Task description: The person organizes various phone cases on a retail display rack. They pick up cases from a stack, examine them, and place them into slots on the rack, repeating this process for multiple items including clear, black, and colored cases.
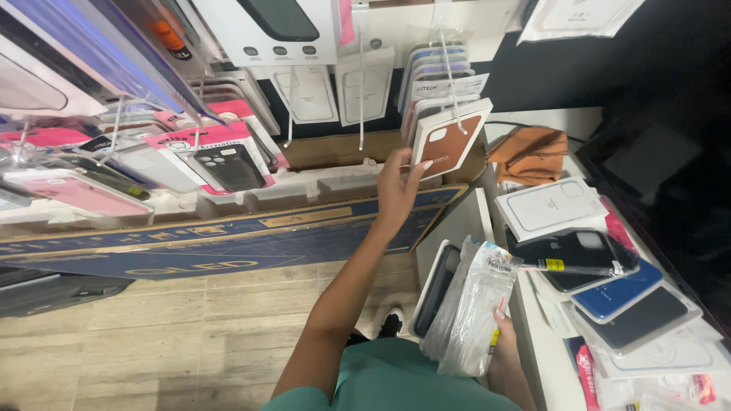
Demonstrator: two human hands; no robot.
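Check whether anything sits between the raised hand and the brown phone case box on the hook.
Nothing visible does. The left hand already touches the brown phone case box, fingers on its lower left edge. The box hangs at the front of its hook, other packs behind it.

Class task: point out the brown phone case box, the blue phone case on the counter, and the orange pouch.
brown phone case box (451, 141), head view, brown front.
blue phone case (618, 291), head view, blue back.
orange pouch (531, 154), head view, folded top.

Brown phone case (448, 141) — white box
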